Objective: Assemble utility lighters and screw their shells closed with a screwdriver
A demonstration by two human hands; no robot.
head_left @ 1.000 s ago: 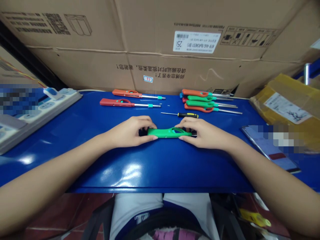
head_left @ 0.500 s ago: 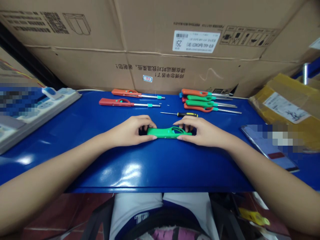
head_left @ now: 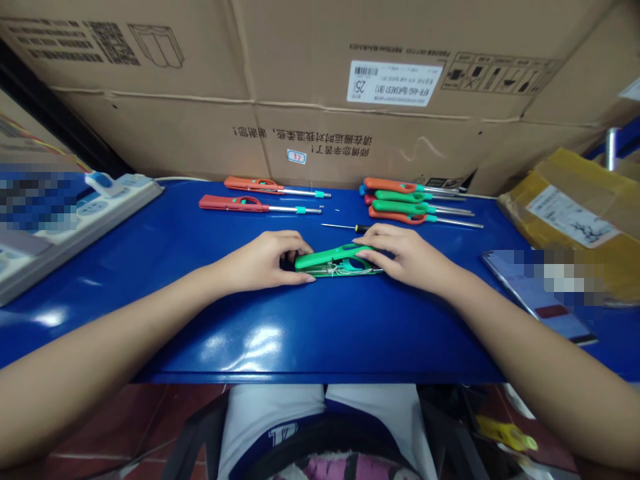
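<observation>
On the blue table in front of me lies a green utility lighter with its casing parted, its inner parts (head_left: 340, 268) and thin wires showing. My left hand (head_left: 273, 261) grips the lighter's left end between thumb and fingers. With thumb and fingertips, my right hand (head_left: 400, 253) pinches the right end of the green upper casing half (head_left: 325, 256), which is tilted up off the lower half. A small screwdriver (head_left: 361, 229) with a black handle lies just behind my right hand, which hides part of it.
An orange lighter (head_left: 250, 184) and a red lighter (head_left: 233, 203) lie at back left. Several lighters (head_left: 400, 205) are piled at back right. A power strip (head_left: 95, 213) is at left; a phone-like slab (head_left: 530, 287) and yellow-taped carton (head_left: 565, 180) at right. A large cardboard box (head_left: 310, 87) stands behind.
The green lighter's upper casing half has come away from the lower one, exposing the inside. My right hand has raised its end and now covers the screwdriver's handle. My left hand stays put.
</observation>
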